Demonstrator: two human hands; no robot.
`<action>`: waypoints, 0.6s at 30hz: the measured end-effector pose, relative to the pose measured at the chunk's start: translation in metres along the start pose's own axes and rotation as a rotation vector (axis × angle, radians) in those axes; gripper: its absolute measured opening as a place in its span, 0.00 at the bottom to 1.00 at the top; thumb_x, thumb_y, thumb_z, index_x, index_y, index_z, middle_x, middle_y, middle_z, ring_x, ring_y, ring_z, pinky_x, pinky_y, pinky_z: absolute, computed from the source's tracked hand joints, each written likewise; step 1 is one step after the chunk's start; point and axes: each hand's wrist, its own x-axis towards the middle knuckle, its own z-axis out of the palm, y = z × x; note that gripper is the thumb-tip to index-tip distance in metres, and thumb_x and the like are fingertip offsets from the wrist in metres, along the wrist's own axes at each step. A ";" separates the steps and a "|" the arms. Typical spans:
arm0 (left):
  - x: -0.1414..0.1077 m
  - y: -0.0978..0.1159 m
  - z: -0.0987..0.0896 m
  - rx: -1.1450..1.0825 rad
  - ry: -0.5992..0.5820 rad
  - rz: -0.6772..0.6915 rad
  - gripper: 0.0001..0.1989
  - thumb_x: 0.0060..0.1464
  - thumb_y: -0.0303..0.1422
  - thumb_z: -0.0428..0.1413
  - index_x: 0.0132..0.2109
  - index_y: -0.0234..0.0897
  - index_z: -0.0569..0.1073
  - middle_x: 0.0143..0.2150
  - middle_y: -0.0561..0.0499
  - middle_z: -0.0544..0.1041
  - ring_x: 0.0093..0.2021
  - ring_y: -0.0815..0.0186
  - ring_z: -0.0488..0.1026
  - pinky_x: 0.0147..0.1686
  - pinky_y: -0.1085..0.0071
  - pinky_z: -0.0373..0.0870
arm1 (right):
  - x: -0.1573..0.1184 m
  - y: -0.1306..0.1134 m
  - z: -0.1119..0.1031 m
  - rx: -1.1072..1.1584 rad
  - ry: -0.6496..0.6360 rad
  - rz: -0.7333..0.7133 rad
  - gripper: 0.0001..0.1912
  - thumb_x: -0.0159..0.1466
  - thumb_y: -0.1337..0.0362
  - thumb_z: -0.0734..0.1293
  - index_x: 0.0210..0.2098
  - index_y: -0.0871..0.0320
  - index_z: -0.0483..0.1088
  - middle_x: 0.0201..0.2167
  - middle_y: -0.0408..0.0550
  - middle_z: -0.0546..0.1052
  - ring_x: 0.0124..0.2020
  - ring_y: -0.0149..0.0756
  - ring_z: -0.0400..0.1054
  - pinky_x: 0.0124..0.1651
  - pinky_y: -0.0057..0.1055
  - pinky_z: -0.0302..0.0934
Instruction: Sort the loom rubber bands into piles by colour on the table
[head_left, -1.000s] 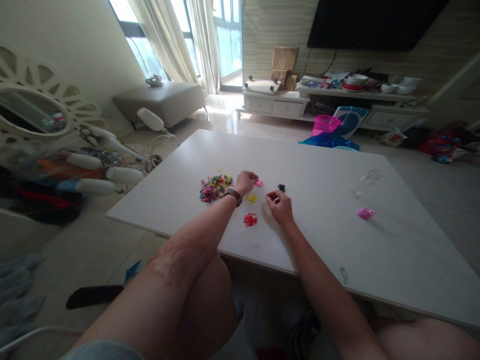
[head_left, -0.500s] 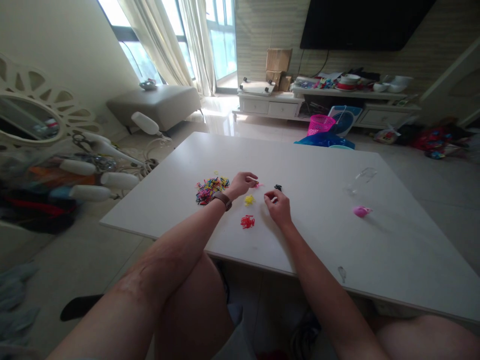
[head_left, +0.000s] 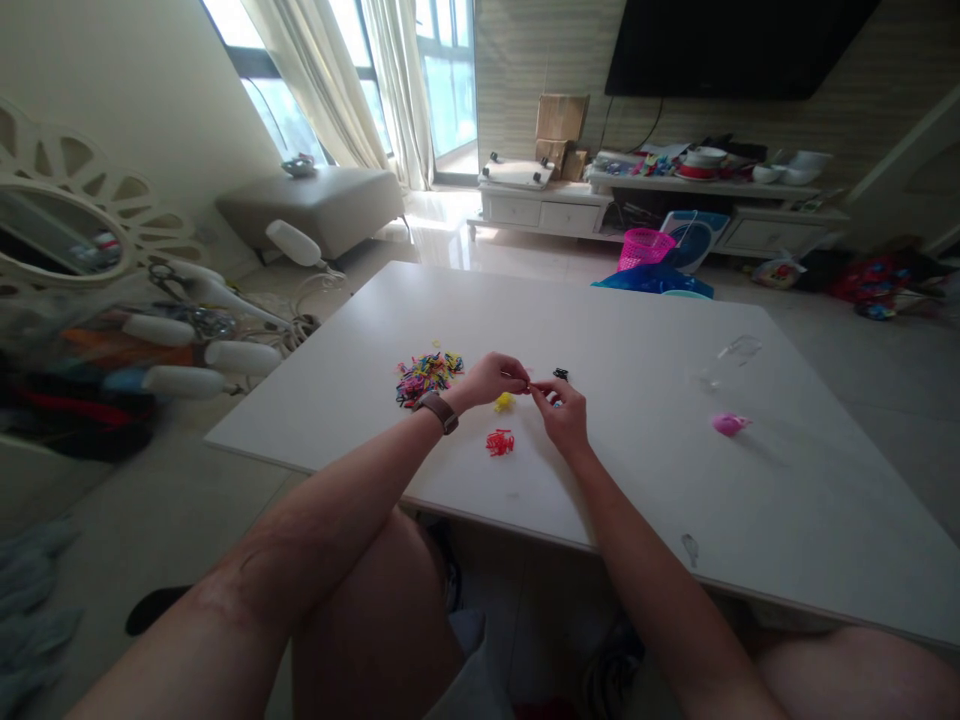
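Note:
My left hand (head_left: 493,380) and my right hand (head_left: 564,412) meet fingertip to fingertip above the white table (head_left: 637,480). Both are closed in a pinch, and whatever sits between the fingers is too small to name. Left of my left hand lies a mixed pile of small coloured bands (head_left: 427,378). A little yellow heap (head_left: 505,402) is partly covered by my left hand, with a red heap (head_left: 499,442) nearer to me. Just beyond my right hand is a small black heap (head_left: 561,374). Some blue shows by my right fingers.
On the table's right side are a clear plastic container (head_left: 739,350) and a pink object (head_left: 729,424). A small clear piece (head_left: 690,549) lies by the near edge. Behind the table stand a pink basket (head_left: 646,246) and a blue bag (head_left: 652,281).
My left hand has moved right from the small pink heap to my right hand, and their fingertips now meet. My right hand stays in nearly the same place.

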 end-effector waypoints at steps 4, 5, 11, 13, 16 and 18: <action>-0.007 0.010 -0.010 0.080 0.081 0.015 0.04 0.46 0.25 0.62 0.32 0.29 0.80 0.30 0.46 0.81 0.33 0.65 0.78 0.36 0.71 0.74 | 0.000 0.002 0.000 -0.039 -0.019 -0.004 0.09 0.64 0.59 0.67 0.34 0.56 0.77 0.31 0.46 0.78 0.31 0.34 0.70 0.31 0.30 0.61; -0.009 0.013 -0.013 0.114 0.111 0.019 0.05 0.46 0.25 0.61 0.32 0.29 0.80 0.30 0.46 0.81 0.33 0.66 0.77 0.35 0.71 0.73 | 0.000 0.003 0.000 -0.053 -0.034 -0.010 0.08 0.63 0.60 0.67 0.34 0.56 0.77 0.31 0.46 0.78 0.31 0.34 0.70 0.32 0.30 0.61; -0.014 0.012 -0.025 0.350 0.179 0.004 0.09 0.47 0.27 0.59 0.36 0.29 0.82 0.28 0.48 0.80 0.29 0.67 0.74 0.29 0.73 0.67 | -0.004 0.010 0.008 -0.120 -0.190 -0.091 0.06 0.63 0.64 0.67 0.33 0.55 0.77 0.31 0.47 0.78 0.34 0.37 0.70 0.35 0.32 0.62; -0.013 0.009 -0.026 0.409 0.175 0.010 0.10 0.47 0.27 0.59 0.36 0.30 0.83 0.28 0.47 0.81 0.29 0.67 0.74 0.30 0.73 0.67 | -0.003 0.013 0.013 -0.138 -0.221 -0.098 0.06 0.63 0.65 0.67 0.33 0.55 0.77 0.31 0.47 0.79 0.35 0.38 0.70 0.37 0.33 0.63; -0.011 0.008 -0.025 0.457 0.166 0.015 0.10 0.48 0.28 0.58 0.36 0.30 0.83 0.28 0.47 0.81 0.30 0.66 0.75 0.31 0.73 0.67 | 0.000 0.015 0.022 -0.173 -0.227 -0.089 0.06 0.62 0.67 0.66 0.33 0.55 0.77 0.31 0.47 0.79 0.35 0.38 0.70 0.39 0.34 0.64; -0.011 0.009 -0.024 0.461 0.168 0.006 0.10 0.48 0.28 0.58 0.36 0.30 0.83 0.29 0.47 0.81 0.31 0.66 0.75 0.31 0.73 0.67 | 0.002 0.015 0.025 -0.192 -0.239 -0.079 0.06 0.62 0.66 0.66 0.32 0.55 0.76 0.31 0.46 0.79 0.35 0.38 0.69 0.40 0.35 0.64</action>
